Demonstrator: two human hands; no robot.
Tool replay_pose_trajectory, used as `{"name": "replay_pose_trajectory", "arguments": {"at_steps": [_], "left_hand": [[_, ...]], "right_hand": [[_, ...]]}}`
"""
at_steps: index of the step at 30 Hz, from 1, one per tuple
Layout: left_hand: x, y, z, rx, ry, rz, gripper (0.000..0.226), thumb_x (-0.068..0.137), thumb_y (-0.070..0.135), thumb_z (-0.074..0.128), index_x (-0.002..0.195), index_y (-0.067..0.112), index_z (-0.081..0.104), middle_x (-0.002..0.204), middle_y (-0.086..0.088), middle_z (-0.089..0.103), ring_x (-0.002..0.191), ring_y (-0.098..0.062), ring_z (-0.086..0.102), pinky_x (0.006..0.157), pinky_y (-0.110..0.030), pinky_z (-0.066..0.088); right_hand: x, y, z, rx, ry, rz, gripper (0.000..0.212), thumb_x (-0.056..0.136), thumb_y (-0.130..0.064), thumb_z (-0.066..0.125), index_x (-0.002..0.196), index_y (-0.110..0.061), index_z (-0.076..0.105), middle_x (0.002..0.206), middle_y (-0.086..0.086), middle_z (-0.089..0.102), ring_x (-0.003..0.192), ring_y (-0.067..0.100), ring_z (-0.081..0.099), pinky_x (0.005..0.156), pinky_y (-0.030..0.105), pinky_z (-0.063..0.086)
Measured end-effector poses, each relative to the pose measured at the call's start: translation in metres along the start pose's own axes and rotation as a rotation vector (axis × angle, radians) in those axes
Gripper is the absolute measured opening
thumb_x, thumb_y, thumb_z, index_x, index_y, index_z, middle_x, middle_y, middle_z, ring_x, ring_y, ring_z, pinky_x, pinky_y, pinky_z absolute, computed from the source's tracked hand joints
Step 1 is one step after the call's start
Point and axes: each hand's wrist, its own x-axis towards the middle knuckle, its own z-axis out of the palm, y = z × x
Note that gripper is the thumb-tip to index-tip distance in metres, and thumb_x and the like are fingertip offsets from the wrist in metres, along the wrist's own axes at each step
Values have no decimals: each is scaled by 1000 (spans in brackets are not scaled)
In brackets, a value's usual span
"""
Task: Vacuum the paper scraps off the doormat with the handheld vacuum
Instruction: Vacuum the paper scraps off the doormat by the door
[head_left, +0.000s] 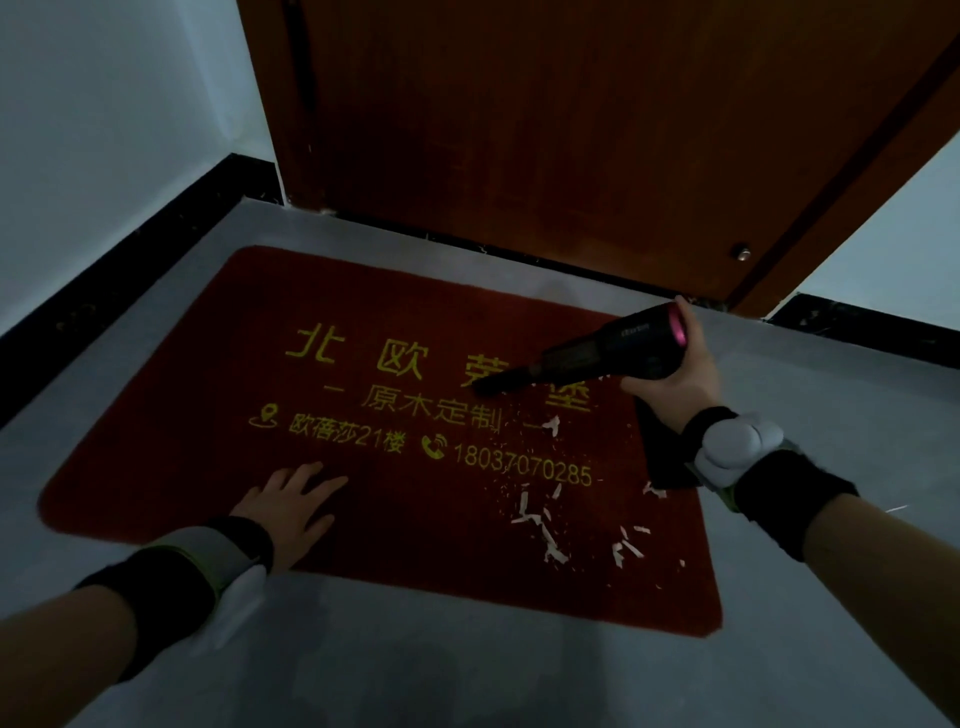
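Nearest, at 7 o'clock, the left forearm comes in w/ a dark wrist strap and a pale sensor pod on it. The left hand lies flat, palm down, on the near-left part of the doormat, fingers straight and spread fairly wide, holding nothing.

At 4 o'clock the right forearm carries a similar dark band w/ a white rounded tracker on the wrist. Between the two arms, approx 5 o'clock on the mat, lie the paper scraps: white torn strips and small flecks scattered over the near-right quarter, thinning to fine specks up toward the nozzle. One or two bits sit right at the mat's right edge.

The mat is dark red w/ yellow Chinese lettering and a phone no., lying on a grey floor.

Further out, at 2 o'clock, the right hand grips the handheld vacuum, fingers wrapped under the body, thumb up by the pink ring at its rear end. The vacuum is black; its narrow nozzle slants down-left, tip at or just above the yellow lettering mid-mat; contact can't be told.

Farthest, at 12 o'clock, a brown wooden door stands behind the mat, w/ black skirting and pale walls either side.
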Motion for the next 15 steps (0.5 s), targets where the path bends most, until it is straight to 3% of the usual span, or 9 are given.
{"name": "replay_pose_trajectory", "arguments": {"at_steps": [4, 9, 15], "left_hand": [[-1, 1, 5, 9, -26, -6, 60, 99, 48, 25, 148, 38, -9, 158, 1, -12, 145, -27, 0, 115, -46, 19], [0, -1, 5, -21, -8, -7, 60, 98, 51, 26, 148, 40, -7, 158, 3, -10, 145, -27, 2, 115, -46, 20], [1, 1, 12, -23, 35, -13, 63, 97, 52, 28, 147, 41, -8, 157, 1, -8, 144, -29, 2, 114, -45, 20]], "right_hand": [[10, 11, -16, -25, 144, 90, 105, 73, -10, 77, 150, -38, 10, 140, 6, 47, 119, 28, 53, 91, 33, 46], [14, 27, -36, -8, 270, 209, 107, 75, -12, 75, 149, -41, 3, 143, 8, 45, 123, 29, 51, 99, 38, 45], [6, 42, -48, -22, 364, 309, 108, 74, -13, 73, 148, -42, 0, 140, 12, 48, 118, 33, 54, 93, 42, 47]]}}
